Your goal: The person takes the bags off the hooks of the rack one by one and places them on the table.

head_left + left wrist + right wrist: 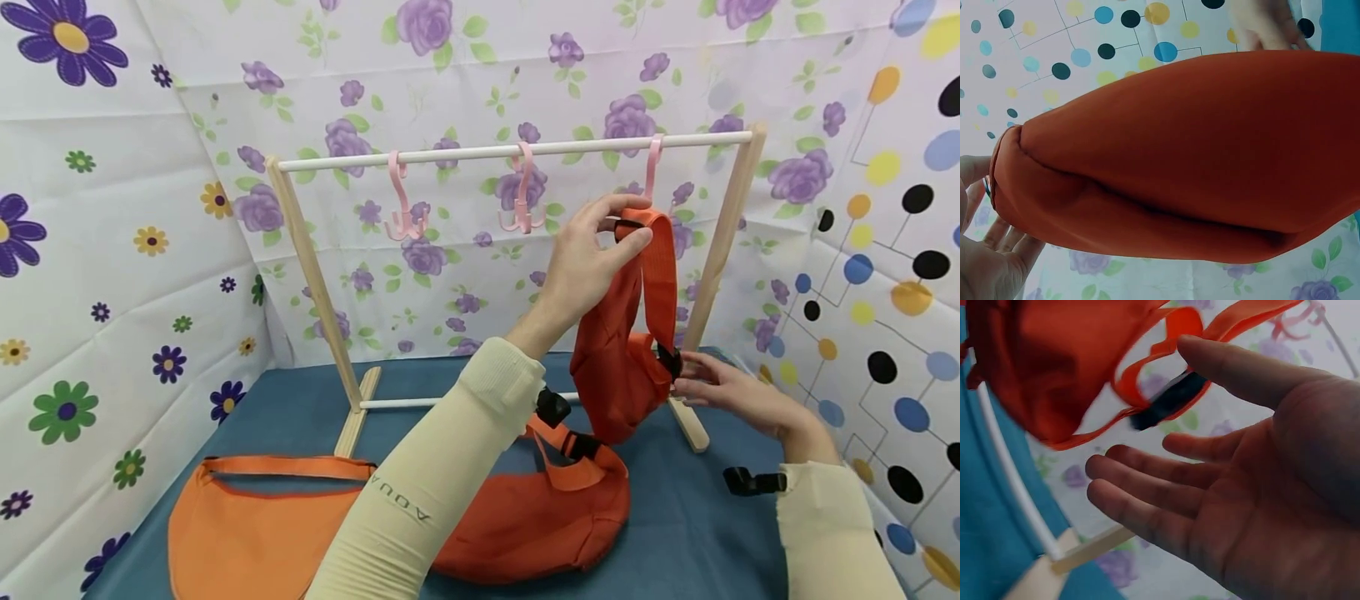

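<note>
A red-orange sling bag (611, 367) hangs upright below the right-hand pink hook (652, 171). My left hand (585, 262) pinches its top end, where the strap (660, 283) loops over. Whether the strap sits on the hook is hidden by the fingers. In the left wrist view the bag body (1179, 150) fills most of the picture. My right hand (731, 398) is beside the strap's black buckle (669, 360), low on the bag. Seen from the right wrist, its fingers (1147, 506) are spread and relaxed, with the thumb close to the strap.
Two more pink hooks (406, 200) (522, 192) hang on the white rail (465, 153) of a wooden-legged rack. On the blue cloth (697, 525) lie a light orange bag (247, 533) at left and another red-orange bag (525, 525), partly behind my left forearm.
</note>
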A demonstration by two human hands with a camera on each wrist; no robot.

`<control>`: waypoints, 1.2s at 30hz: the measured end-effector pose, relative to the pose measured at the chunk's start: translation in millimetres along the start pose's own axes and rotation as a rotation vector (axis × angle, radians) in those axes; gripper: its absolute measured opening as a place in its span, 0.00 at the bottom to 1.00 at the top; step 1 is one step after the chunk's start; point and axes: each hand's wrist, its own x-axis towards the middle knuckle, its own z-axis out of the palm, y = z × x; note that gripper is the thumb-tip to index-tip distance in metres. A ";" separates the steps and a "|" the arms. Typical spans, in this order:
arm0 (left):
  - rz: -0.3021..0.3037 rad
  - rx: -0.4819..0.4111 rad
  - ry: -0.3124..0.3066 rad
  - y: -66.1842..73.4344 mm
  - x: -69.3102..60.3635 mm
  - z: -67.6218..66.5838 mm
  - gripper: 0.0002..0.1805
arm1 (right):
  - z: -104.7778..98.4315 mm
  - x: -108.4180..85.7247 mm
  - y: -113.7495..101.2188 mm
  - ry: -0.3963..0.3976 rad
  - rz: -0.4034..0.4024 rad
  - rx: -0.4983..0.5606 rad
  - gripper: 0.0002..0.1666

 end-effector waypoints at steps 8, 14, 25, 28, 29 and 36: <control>0.009 -0.007 0.007 0.1 -0.9 -1.0 0.19 | 24.1 16.7 42.6 -0.044 0.110 0.287 0.54; 0.011 -0.001 0.009 -0.7 -2.3 -1.1 0.19 | 34.6 29.3 70.8 -0.127 -0.006 0.474 0.42; 0.014 0.005 0.037 -6.9 -6.1 -4.4 0.19 | 32.5 25.5 77.9 -0.102 -0.156 0.623 0.27; 0.017 0.001 0.042 -8.4 -8.4 -6.1 0.18 | 30.6 21.5 72.9 -0.019 -0.146 0.614 0.24; 0.012 -0.001 0.046 -9.1 -9.8 -7.1 0.18 | 29.5 19.6 70.5 0.015 -0.145 0.614 0.24; -0.048 -0.031 0.083 -22.1 -27.2 -21.2 0.17 | 9.7 1.3 58.0 0.166 -0.239 0.666 0.23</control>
